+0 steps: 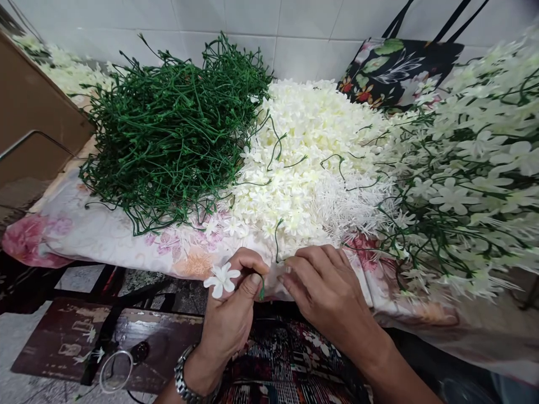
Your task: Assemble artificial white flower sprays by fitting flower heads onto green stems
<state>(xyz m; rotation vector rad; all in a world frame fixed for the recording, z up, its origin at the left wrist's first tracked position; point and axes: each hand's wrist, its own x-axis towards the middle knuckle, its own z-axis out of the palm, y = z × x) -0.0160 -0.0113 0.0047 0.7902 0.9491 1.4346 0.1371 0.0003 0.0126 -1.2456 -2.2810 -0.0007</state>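
Note:
Near the table's front edge, my left hand pinches the green stem of an artificial flower between thumb and forefinger. Its white bloom faces up on the left side of that hand. My right hand is close by on the right, fingertips pressed together; what they hold, if anything, is too small to make out. Just behind those fingertips, a loose green stem reaches down from the heap of white petals. A pile of white stamens lies beyond my right hand.
A big tangle of green stems covers the left of the floral tablecloth. Assembled white flowers are heaped at right. A black floral bag leans on the tiled wall. A cardboard box stands at far left.

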